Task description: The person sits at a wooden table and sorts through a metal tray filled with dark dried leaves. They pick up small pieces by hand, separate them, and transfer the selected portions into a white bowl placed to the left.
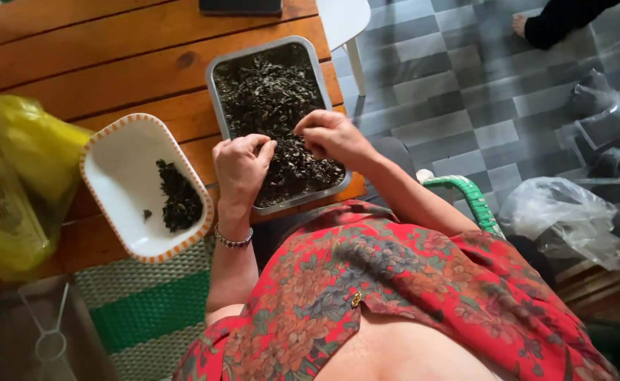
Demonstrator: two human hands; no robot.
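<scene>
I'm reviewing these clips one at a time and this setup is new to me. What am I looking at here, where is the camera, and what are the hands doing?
There is no machine here. The single picture comes from a camera worn on a person's head, looking down at their own two bare hands and red flowered clothing.

Both hands are over a metal tray full of dark dried leaves, which sits on a wooden table. The left hand, with a bead bracelet on its wrist, and the right hand have their fingers curled over the leaves; whether either pinches a piece is too small to tell.

Left of the tray is a white dish with an orange rim, holding a small heap of the same leaves. A yellow plastic bag lies at the table's left edge.
</scene>
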